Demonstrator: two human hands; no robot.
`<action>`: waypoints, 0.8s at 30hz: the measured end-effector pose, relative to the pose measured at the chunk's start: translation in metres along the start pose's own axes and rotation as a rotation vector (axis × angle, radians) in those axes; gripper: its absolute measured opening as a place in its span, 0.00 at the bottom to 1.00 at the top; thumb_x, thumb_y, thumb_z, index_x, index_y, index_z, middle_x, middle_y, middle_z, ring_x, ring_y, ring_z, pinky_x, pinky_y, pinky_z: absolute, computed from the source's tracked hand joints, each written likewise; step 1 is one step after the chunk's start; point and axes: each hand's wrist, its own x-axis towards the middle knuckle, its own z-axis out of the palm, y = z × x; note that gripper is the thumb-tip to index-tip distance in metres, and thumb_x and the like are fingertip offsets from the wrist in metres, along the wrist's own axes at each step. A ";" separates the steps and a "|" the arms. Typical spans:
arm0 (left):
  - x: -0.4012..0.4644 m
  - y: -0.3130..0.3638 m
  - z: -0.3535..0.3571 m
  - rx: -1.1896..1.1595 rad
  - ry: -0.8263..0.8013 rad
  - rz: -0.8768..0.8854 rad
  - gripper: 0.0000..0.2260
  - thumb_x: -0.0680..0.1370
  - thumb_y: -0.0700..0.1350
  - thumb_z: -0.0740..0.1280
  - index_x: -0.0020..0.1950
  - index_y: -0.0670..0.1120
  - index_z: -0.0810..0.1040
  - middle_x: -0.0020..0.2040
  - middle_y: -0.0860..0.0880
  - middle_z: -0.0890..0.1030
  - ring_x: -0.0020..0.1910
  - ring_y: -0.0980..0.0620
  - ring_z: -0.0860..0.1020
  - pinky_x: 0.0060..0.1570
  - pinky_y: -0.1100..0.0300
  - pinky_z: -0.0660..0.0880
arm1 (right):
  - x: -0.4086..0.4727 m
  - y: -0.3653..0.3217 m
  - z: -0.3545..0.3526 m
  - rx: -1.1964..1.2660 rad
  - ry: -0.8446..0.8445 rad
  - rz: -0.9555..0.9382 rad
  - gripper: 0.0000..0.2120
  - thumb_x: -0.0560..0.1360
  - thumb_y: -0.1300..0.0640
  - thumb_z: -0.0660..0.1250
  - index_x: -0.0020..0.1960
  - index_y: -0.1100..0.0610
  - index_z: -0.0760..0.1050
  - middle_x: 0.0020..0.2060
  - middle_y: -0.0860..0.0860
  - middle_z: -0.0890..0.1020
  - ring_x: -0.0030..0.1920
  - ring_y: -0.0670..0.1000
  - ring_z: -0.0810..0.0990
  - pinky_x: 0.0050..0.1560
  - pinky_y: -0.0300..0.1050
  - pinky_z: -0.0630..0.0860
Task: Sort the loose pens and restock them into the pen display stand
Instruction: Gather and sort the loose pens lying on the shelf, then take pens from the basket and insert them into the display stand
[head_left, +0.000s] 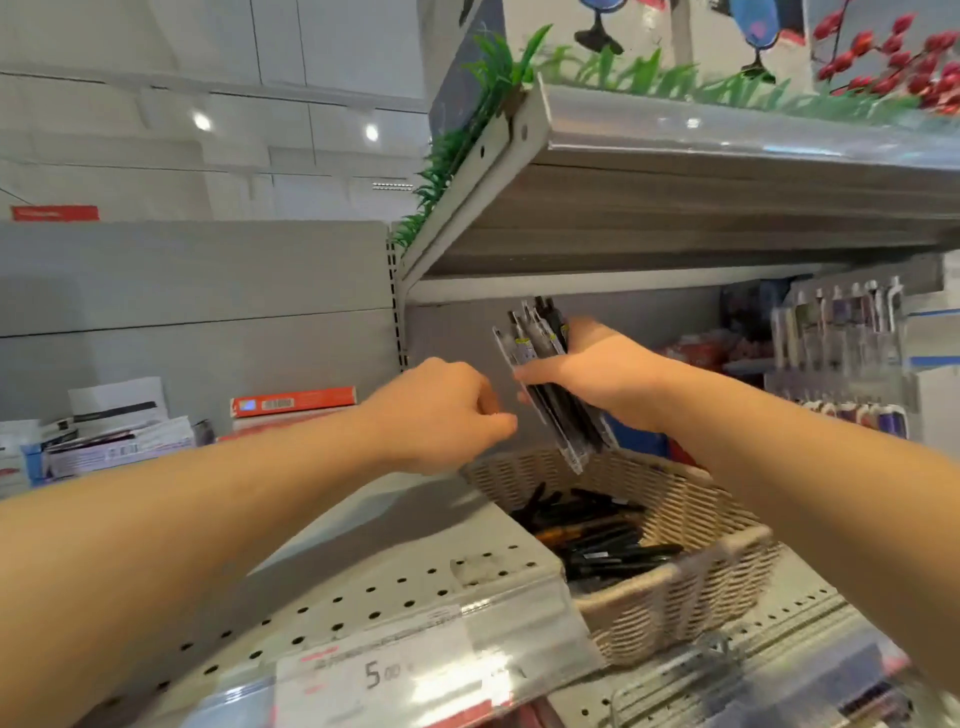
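My right hand (597, 374) grips a bundle of black pens in clear sleeves (540, 358), held upright above a woven basket (675, 587). Several loose black pens and an orange one (597, 540) lie in that basket on the shelf. My left hand (441, 415) hovers just left of the bundle with fingers curled, thumb and fingertips close together; nothing is visible between them. A clear pen display stand (841, 353) with several pens stands at the right on the shelf, blurred.
A grey perforated shelf (363, 587) carries a price strip (374, 670) reading 5.00. An upper shelf (675, 197) overhangs close above my hands. Boxes and packets (114, 436) sit at the left; red packets (696, 348) lie behind my right arm.
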 end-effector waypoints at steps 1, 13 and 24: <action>0.011 0.008 0.012 0.008 -0.075 -0.014 0.20 0.74 0.61 0.61 0.43 0.47 0.82 0.40 0.48 0.84 0.42 0.47 0.81 0.45 0.51 0.79 | 0.000 0.008 -0.012 -0.138 0.008 -0.016 0.07 0.75 0.53 0.75 0.46 0.50 0.77 0.34 0.48 0.85 0.37 0.47 0.83 0.35 0.36 0.75; 0.026 0.015 0.067 -0.014 -0.434 -0.214 0.22 0.66 0.59 0.61 0.52 0.48 0.82 0.52 0.49 0.84 0.53 0.48 0.80 0.58 0.50 0.75 | 0.054 0.100 0.001 -0.919 -0.655 -0.197 0.16 0.73 0.56 0.73 0.60 0.49 0.77 0.55 0.49 0.83 0.55 0.54 0.81 0.59 0.50 0.76; 0.029 0.009 0.068 -0.008 -0.534 -0.231 0.13 0.76 0.54 0.66 0.59 0.54 0.82 0.57 0.56 0.81 0.57 0.56 0.76 0.64 0.54 0.71 | 0.074 0.125 0.013 -0.893 -1.050 -0.235 0.32 0.69 0.53 0.80 0.70 0.48 0.73 0.54 0.41 0.82 0.49 0.43 0.80 0.43 0.28 0.74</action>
